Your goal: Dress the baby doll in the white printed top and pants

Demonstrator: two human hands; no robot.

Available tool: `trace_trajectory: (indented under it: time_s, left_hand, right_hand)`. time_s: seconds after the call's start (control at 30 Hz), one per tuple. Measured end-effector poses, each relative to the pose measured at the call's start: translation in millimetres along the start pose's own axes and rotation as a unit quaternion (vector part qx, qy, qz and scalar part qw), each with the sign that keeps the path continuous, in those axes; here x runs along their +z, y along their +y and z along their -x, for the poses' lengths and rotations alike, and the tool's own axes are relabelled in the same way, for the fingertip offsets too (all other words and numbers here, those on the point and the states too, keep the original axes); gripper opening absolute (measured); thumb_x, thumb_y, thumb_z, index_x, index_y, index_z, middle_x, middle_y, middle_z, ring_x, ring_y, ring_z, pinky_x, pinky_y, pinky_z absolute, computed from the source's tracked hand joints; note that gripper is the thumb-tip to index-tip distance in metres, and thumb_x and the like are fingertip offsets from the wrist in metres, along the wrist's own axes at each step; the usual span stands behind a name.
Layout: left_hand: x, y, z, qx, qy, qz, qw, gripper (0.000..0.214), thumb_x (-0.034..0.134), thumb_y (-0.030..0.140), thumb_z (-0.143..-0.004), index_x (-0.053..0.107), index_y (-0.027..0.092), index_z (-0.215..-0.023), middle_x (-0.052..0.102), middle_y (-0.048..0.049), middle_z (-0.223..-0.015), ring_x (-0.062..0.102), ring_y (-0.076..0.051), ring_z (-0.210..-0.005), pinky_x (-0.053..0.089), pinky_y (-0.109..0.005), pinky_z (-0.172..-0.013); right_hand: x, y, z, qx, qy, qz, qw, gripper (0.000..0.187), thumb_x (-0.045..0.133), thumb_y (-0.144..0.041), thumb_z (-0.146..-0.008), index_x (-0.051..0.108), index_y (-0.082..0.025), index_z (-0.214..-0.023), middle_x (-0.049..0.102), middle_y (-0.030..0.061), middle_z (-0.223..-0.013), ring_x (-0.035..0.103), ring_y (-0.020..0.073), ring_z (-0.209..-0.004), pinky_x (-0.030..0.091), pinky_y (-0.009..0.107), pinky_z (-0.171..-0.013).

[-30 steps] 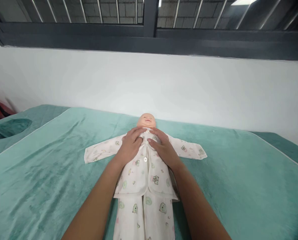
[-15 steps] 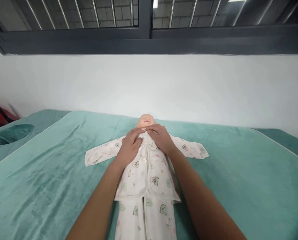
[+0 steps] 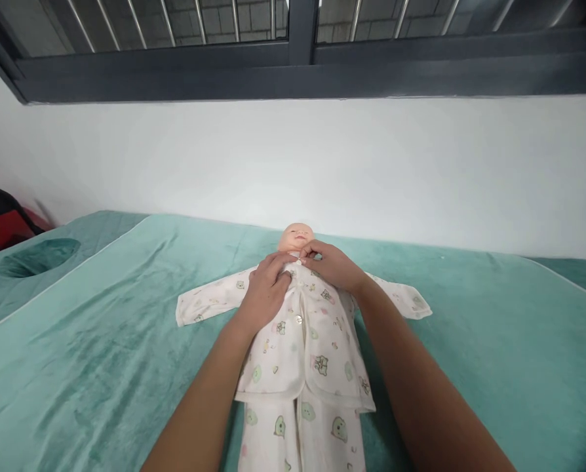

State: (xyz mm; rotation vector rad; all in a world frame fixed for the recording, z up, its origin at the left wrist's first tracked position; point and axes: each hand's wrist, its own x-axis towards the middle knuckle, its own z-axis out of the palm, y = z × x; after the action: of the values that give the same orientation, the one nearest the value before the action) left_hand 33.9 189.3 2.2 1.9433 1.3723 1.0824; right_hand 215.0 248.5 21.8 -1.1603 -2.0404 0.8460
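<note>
Narrowing to a pinch, your right hand now holds the shirt beside your left hand, whose grip I can't tell.

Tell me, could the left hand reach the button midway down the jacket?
Probably yes: the left hand rests close by on the jacket, and nothing covers the button. The right hand is higher, near the doll's head, out of the way.
</note>
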Motion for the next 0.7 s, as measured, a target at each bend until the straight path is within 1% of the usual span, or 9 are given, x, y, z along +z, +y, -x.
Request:
trace_trajectory:
  time_s: [0.07, 0.17, 0.23, 0.33, 0.47, 0.6, 0.7]
  left_hand:
    - [-0.2, -1, 0, 0.004, 0.0, -0.006, 1.0, 0.041, 0.036, 0.016, -0.09, 0.056, 0.032, -0.121, 0.052, -0.0006, -0.136, 0.044, -0.019, -0.129, 0.035, -0.038, -0.108]
    - [-0.5, -2, 0, 0.016, 0.0, -0.015, 1.0, 0.043, 0.035, 0.017, -0.091, 0.055, 0.033, -0.125, 0.052, 0.0, -0.137, 0.044, -0.019, -0.129, 0.034, -0.039, -0.108]
    - [-0.9, -2, 0, 0.017, -0.002, -0.022, 1.0, 0.045, 0.035, 0.017, -0.092, 0.054, 0.035, -0.128, 0.052, 0.0005, -0.137, 0.044, -0.019, -0.129, 0.034, -0.04, -0.108]
    - [-1.6, -1, 0, 0.011, -0.004, -0.027, 1.0, 0.047, 0.035, 0.017, -0.092, 0.052, 0.036, -0.131, 0.052, 0.0007, -0.137, 0.045, -0.02, -0.129, 0.035, -0.041, -0.108]
    - [-2.2, 1, 1, 0.014, -0.007, -0.027, 1.0, 0.047, 0.034, 0.018, -0.093, 0.053, 0.036, -0.132, 0.049, -0.0009, -0.14, 0.045, -0.021, -0.13, 0.037, -0.041, -0.107]
    - [-2.2, 0, 1, 0.015, 0.004, -0.031, 0.999, 0.042, 0.037, 0.019, -0.092, 0.059, 0.032, -0.126, 0.052, -0.002, -0.137, 0.046, -0.021, -0.129, 0.037, -0.041, -0.108]
    - [-1.9, -2, 2, 0.032, 0.016, -0.029, 0.999, 0.037, 0.038, 0.021, -0.093, 0.062, 0.029, -0.119, 0.054, -0.003, -0.134, 0.048, -0.02, -0.127, 0.037, -0.04, -0.108]
  right_hand:
    - [8, 1, -3, 0.002, 0.044, 0.002, 0.999, 0.015, 0.051, -0.032, -0.083, 0.061, -0.022, -0.08, 0.065, 0.0004, -0.086, 0.057, 0.0183, -0.082, 0.043, 0.033, -0.077]
    - [18, 2, -6, 0.015, 0.088, 0.003, 0.996, 0.017, 0.053, -0.036, -0.083, 0.061, -0.022, -0.078, 0.065, -0.0002, -0.081, 0.057, 0.018, -0.078, 0.043, 0.032, -0.076]
    - [21, 1, -6, 0.022, 0.105, 0.004, 0.994, 0.015, 0.054, -0.035, -0.082, 0.061, -0.022, -0.076, 0.065, -0.0008, -0.079, 0.057, 0.0177, -0.077, 0.043, 0.032, -0.076]
    - [22, -1, -4, 0.025, 0.115, -0.011, 0.993, 0.016, 0.055, -0.037, -0.081, 0.061, -0.023, -0.075, 0.064, -0.0014, -0.078, 0.057, 0.0176, -0.076, 0.044, 0.032, -0.075]
    - [24, -1, -1, 0.024, 0.145, -0.028, 0.989, 0.015, 0.055, -0.036, -0.081, 0.064, -0.024, -0.08, 0.066, -0.0007, -0.084, 0.059, 0.0183, -0.081, 0.045, 0.032, -0.076]
    - [29, 0, 8, 0.013, 0.212, -0.037, 0.976, 0.014, 0.053, -0.03, -0.081, 0.065, -0.023, -0.086, 0.068, 0.0013, -0.094, 0.06, 0.0191, -0.088, 0.045, 0.034, -0.081]
    - [34, -7, 26, -0.011, 0.266, -0.037, 0.963, 0.017, 0.047, -0.026, -0.084, 0.063, -0.023, -0.092, 0.066, 0.0043, -0.1, 0.059, 0.0198, -0.096, 0.046, 0.033, -0.083]
